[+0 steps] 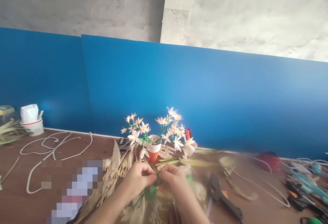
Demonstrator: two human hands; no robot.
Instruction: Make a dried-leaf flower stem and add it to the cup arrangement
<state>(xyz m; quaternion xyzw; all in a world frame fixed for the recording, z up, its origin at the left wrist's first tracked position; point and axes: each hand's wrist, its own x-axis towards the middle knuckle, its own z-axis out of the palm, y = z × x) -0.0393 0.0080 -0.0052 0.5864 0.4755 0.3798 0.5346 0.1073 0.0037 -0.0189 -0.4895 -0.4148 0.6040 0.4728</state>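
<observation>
My left hand [137, 179] and my right hand [173, 179] meet over the brown table [51, 183], fingers pinched together on a thin green stem [153, 187] that hangs between them. Pale dried leaf strips [115, 169] lie under and around both hands. Just beyond the hands stands an orange and white paper cup [153, 151] holding handmade pale flowers [164, 131] on green stems.
A black glue gun [222, 196] lies right of my hands. White cables [53, 149] loop at the left, near a white cup with tissue [31, 121]. A red spool [269, 159] and blurred tools [304, 186] sit at the right. A blue panel [205, 91] backs the table.
</observation>
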